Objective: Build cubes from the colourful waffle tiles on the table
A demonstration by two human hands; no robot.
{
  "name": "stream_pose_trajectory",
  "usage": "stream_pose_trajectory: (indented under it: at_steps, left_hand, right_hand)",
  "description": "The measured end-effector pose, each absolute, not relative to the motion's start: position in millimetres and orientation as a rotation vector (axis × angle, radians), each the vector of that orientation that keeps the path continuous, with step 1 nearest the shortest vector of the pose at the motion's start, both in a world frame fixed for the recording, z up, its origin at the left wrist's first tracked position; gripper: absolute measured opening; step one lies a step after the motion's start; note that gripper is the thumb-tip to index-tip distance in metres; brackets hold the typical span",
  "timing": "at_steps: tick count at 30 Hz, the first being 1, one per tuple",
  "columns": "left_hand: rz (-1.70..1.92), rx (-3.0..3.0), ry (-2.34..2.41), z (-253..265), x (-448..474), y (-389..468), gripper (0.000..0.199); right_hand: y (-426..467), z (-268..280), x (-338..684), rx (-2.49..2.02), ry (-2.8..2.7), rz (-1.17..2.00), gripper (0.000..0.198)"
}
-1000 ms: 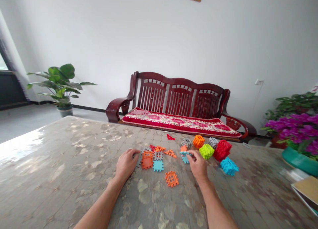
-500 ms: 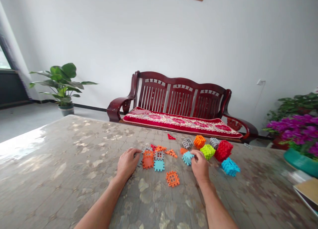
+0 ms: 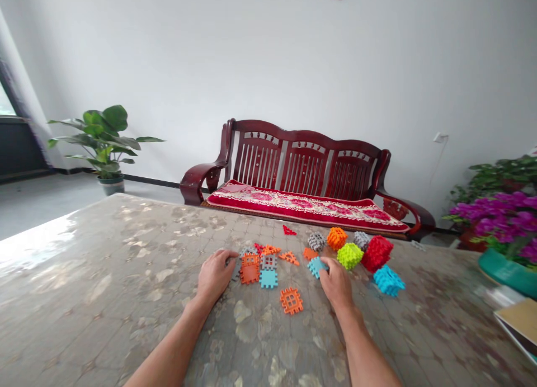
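Observation:
My right hand point(image 3: 336, 281) pinches the near right corner of a light blue square tile point(image 3: 315, 267) with notched edges, low over the table. An orange piece point(image 3: 310, 254) lies just behind that tile. My left hand point(image 3: 216, 273) rests on the table with its fingers curled down beside a grey tile point(image 3: 236, 272); its fingertips are partly hidden. Right of it lie orange tiles point(image 3: 250, 273), a grey window tile point(image 3: 269, 262) and another light blue tile point(image 3: 268, 279). An orange window tile point(image 3: 291, 301) lies nearer, between my forearms.
Assembled blocks stand at the right: grey point(image 3: 316, 241), orange point(image 3: 337, 238), lime point(image 3: 350, 256), red point(image 3: 377, 253) and blue point(image 3: 389, 281). Triangle pieces, orange point(image 3: 289, 258) and red point(image 3: 288, 230), lie mid-table. A wooden bench point(image 3: 302, 157) stands behind the table, with purple flowers point(image 3: 499, 216) at far right.
My right hand has shifted slightly left and lower, and the light blue tile has tipped from raised to nearly flat. My left hand stays put.

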State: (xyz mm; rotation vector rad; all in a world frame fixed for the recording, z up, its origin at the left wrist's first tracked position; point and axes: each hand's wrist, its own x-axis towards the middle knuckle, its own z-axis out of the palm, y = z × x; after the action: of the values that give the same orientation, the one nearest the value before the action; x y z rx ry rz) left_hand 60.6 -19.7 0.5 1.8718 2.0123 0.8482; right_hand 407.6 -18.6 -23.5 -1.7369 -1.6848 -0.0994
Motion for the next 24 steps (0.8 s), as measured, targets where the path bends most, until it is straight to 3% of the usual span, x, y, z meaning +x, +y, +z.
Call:
stream_pose_trajectory:
  at_steps: [6, 18, 24]
  left_hand:
    - [0.853, 1.878, 2.002, -0.9, 59.7, -18.5, 0.031]
    - [0.824, 1.873, 2.014, 1.6, 60.8, -19.5, 0.033]
    - [0.817, 1.866, 2.010, 3.2, 61.2, -20.1, 0.033]
  right_hand:
    - [-20.9, -17.8, 394.5, -1.888, -1.780, -0.269, 0.047]
    - [-30.9, 5.3, 395.6, -2.253, -1.656, -0.249, 0.052]
    - [-31.4, 3.4, 406.6, -2.336, -1.654, -0.297, 0.043]
